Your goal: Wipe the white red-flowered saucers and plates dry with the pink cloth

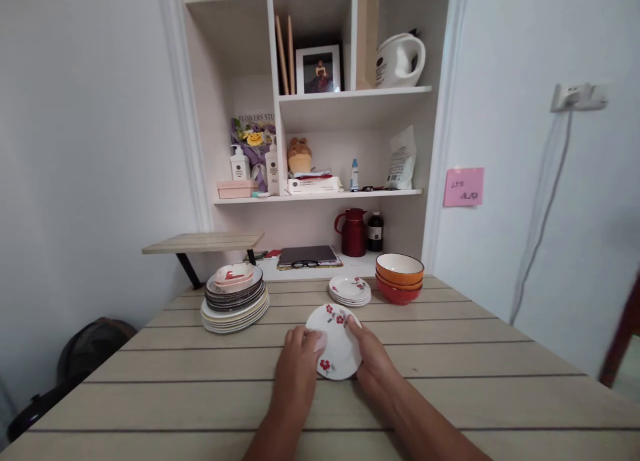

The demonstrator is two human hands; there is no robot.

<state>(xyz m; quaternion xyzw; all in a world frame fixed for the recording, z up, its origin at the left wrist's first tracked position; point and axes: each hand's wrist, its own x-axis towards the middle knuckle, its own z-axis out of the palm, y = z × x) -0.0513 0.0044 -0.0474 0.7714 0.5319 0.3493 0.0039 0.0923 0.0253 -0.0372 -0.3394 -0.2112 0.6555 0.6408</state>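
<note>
Tilted up above the table is a small white plate (343, 347) with red flowers. My right hand (375, 361) grips its right edge, thumb on the face and fingers behind. My left hand (296, 364) is closed at the plate's left side, pressing a pale piece of tissue (320, 341) against the face; its exact kind is hard to make out. Just beyond lies a short stack of matching flowered plates (350, 289).
At the left stands a tall stack of plates (235, 311) topped by small bowls (233, 274). Orange and red bowls (400, 281) are nested at the right. Behind are a low wooden stand (205, 242), a laptop (306, 255), glasses (304, 265) and a red jug (353, 234).
</note>
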